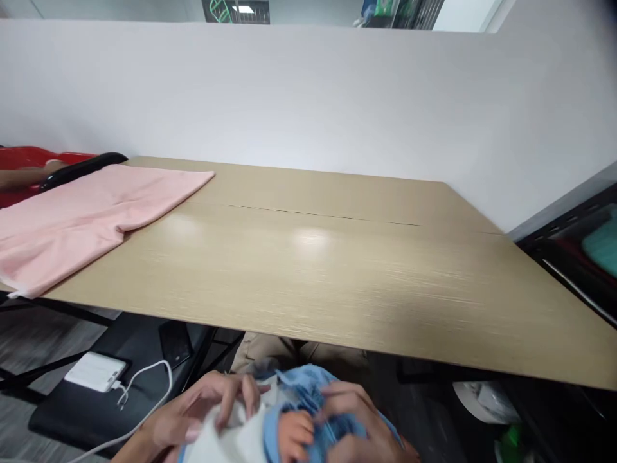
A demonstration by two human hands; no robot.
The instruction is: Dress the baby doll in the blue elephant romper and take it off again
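At the bottom of the view, on the lap, lies a doll; its small hand (295, 434) pokes out of a light-blue cuff. The doll wears white and blue clothes (315, 379), bunched up between my hands. With curled fingers, my left hand (216, 402) grips the white cloth on the left side. My right hand (357, 418), blurred by motion, has its fingers bent on the blue cloth beside the doll's hand. The doll's head and legs cannot be made out.
A wooden table (308, 276) stretches across in front, its near edge above the lap. Pink cloth (96, 212) covers its left end. On a black stool (72, 411) at lower left are a white power bank (96, 372) with cable and a dark phone (175, 343).
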